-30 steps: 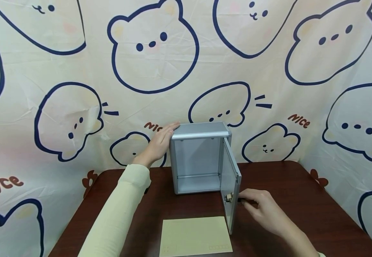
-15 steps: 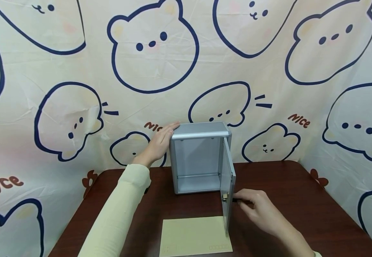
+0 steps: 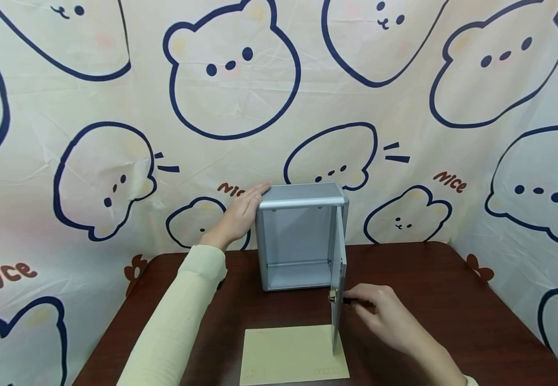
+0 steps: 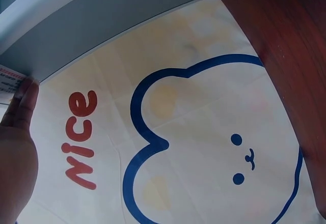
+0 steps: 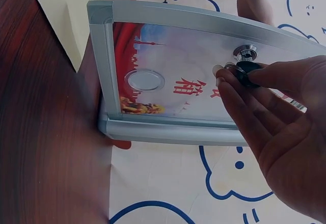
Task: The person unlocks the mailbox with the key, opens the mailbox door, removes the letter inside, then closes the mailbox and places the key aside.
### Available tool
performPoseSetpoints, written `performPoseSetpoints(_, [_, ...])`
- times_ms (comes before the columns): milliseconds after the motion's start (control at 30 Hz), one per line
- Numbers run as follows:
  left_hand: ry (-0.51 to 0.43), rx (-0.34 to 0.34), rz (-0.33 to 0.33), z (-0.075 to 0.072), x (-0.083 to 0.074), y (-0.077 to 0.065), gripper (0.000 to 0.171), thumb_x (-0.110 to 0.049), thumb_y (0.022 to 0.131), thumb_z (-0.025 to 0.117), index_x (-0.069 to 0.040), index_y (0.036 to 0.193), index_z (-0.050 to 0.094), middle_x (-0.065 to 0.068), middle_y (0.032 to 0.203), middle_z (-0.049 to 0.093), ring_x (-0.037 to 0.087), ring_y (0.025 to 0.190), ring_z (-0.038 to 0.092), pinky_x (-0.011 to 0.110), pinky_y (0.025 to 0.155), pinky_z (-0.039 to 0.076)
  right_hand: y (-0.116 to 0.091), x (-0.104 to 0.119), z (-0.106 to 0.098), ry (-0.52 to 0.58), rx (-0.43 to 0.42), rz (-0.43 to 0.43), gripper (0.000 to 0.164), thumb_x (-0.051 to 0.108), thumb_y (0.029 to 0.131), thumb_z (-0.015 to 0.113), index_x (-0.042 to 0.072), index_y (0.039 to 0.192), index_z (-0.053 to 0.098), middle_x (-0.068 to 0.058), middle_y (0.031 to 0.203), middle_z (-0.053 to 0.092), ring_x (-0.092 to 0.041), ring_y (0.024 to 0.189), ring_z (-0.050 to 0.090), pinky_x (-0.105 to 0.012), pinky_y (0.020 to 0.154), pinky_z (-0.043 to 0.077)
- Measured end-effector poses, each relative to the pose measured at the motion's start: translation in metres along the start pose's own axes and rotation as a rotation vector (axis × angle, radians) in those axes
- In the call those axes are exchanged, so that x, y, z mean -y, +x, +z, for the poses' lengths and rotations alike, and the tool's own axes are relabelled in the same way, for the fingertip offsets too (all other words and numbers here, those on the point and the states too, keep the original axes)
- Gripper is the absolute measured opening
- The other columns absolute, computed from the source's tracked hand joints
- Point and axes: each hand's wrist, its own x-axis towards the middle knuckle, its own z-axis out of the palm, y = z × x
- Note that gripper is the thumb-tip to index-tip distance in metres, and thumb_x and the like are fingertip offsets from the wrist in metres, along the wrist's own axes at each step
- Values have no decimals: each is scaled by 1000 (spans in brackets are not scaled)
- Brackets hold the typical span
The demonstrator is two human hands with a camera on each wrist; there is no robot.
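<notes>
A grey metal box (image 3: 300, 191) stands on the table with its front door (image 3: 339, 252) swung outward on the right side. My left hand (image 3: 236, 219) rests on the box's top left edge, fingers extended; in the left wrist view only part of it shows beside the grey side wall. My right hand (image 3: 387, 313) pinches a black-headed key (image 5: 248, 76) between thumb and fingers. That key sits at the round lock (image 5: 246, 51) on the door's outer face, where a printed panel with red characters shows. The lock's inner latch (image 3: 333, 295) is visible from the head.
A pale yellow envelope (image 3: 285, 356) lies flat on the dark wood table (image 3: 452, 300), in front of the box and partly under the door's lower edge in the head view. Behind stands a cloth backdrop (image 3: 240, 107) with cartoon bears.
The door has swung leftward, somewhat closer to the box, and my right hand has moved left with it while holding the key. My left hand stays on the box.
</notes>
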Motion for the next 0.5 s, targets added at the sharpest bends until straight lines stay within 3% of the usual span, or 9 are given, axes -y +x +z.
performPoseSetpoints(233, [71,-2,16,0,2,1,55,-32,112,21,-7,159,37,8,163,39,25,152,32,43,124,25,2,1,2,5,6,11,33,-12,89,67,11,109,77,5,105,74,-16,89,71,-26,71,59])
performPoseSetpoints(500, [79,-11,3,0,1,1,54,-32,112,22,-8,157,42,8,162,41,26,151,34,43,124,26,5,4,6,33,14,22,34,-12,90,66,12,111,78,3,104,75,-10,91,70,-27,74,60])
